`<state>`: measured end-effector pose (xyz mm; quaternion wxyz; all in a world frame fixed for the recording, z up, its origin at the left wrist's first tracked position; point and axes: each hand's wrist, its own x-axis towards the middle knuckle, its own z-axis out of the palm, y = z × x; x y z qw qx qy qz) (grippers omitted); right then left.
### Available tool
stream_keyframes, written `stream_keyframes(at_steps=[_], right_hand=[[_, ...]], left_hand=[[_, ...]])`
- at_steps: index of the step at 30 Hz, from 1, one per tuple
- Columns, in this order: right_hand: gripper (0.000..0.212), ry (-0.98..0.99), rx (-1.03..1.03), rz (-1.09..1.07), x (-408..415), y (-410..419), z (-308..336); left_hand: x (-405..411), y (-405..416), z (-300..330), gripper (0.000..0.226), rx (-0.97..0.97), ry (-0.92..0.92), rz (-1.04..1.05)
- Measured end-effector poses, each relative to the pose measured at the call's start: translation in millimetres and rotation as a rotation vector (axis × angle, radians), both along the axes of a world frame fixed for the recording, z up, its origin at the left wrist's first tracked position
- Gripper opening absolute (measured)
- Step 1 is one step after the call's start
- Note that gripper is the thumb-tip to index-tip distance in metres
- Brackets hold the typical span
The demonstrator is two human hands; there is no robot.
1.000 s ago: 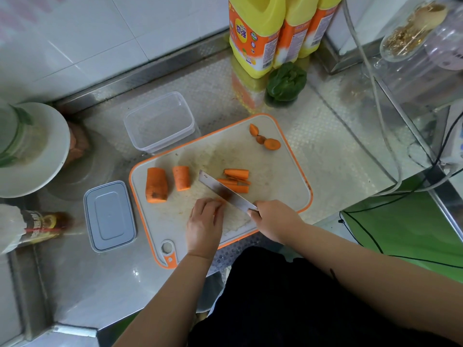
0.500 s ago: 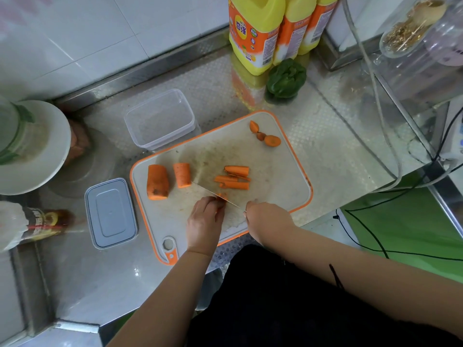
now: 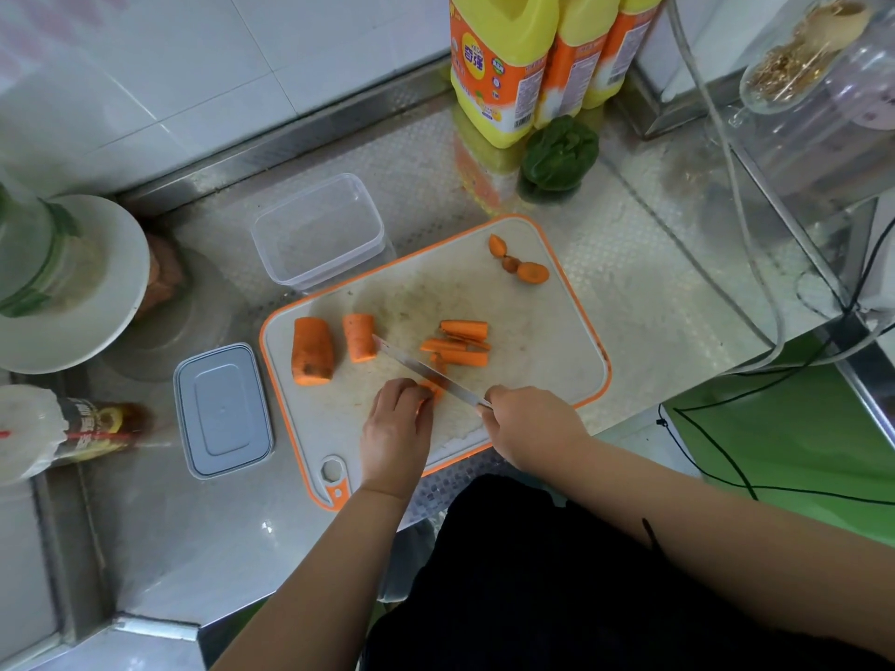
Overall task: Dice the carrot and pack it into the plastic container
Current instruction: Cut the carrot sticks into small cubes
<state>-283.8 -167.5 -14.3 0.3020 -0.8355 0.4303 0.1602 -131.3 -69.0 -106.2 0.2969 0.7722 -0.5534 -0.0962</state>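
Note:
An orange-rimmed white cutting board (image 3: 532, 341) lies on the steel counter. Two thick carrot chunks (image 3: 312, 350) (image 3: 359, 337) sit at its left, a pile of carrot sticks (image 3: 457, 343) in the middle, and end scraps (image 3: 525, 268) at the far right corner. My left hand (image 3: 398, 431) pins a small carrot piece (image 3: 434, 386) under curled fingertips. My right hand (image 3: 530, 426) grips the handle of a knife (image 3: 426, 371), whose blade slants on edge against that piece. The clear plastic container (image 3: 317, 232) stands empty behind the board; its grey lid (image 3: 223, 409) lies to the left.
Yellow detergent bottles (image 3: 499, 65) and a green pepper (image 3: 559, 155) stand at the back. A white plate with a glass (image 3: 63, 283) and a lying bottle (image 3: 72, 428) occupy the left. Cables (image 3: 726, 196) and a glass shelf edge (image 3: 799, 157) run along the right.
The knife has tipped from lying flat to standing on edge and now sits at the small carrot piece by my left fingertips. Both hands stayed near the board's front edge.

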Motion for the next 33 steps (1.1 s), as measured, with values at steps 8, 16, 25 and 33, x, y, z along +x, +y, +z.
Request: stream_keyframes(at_steps=[8, 16, 25, 33], right_hand=[[0.027, 0.065, -0.03, 0.026, 4.8, 7.8, -9.7], [0.031, 0.068, 0.042, 0.021, 7.1, 1.1, -19.6], [0.031, 0.027, 0.045, 0.047, -1.0, -3.4, 2.4], [0.024, 0.079, -0.037, 0.066, 7.6, 9.3, -1.7]], left_hand=[[4.0, -0.5, -2.6, 0.024, 0.013, 0.057, -0.013], [6.5, -0.7, -2.2, 0.023, 0.005, 0.103, -0.019], [5.3, 1.5, -2.5, 0.022, -0.013, -0.001, -0.005], [2.7, 2.6, -3.7, 0.024, -0.042, -0.049, -0.017]])
